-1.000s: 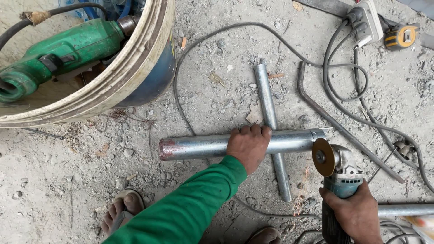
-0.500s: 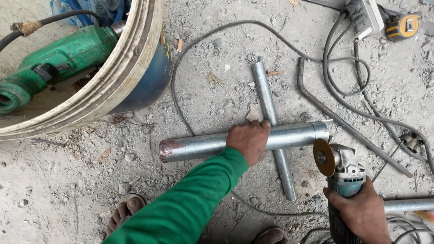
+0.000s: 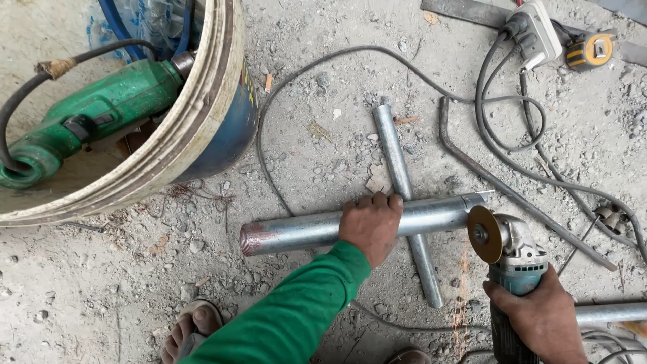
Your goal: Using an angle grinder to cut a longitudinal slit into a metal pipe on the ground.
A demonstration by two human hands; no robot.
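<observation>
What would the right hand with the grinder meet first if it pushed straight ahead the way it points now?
The right hand points the angle grinder up the picture. Its disc already sits at the end of the thick steel pipe, so that pipe end comes first, though whether they touch is unclear. The left hand pins the pipe.

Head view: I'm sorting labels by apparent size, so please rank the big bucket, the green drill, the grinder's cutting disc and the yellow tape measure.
1. Bucket, though cropped by the frame.
2. Green drill inside it.
3 and 4. Cutting disc and yellow tape measure look alike; unsure.
</observation>
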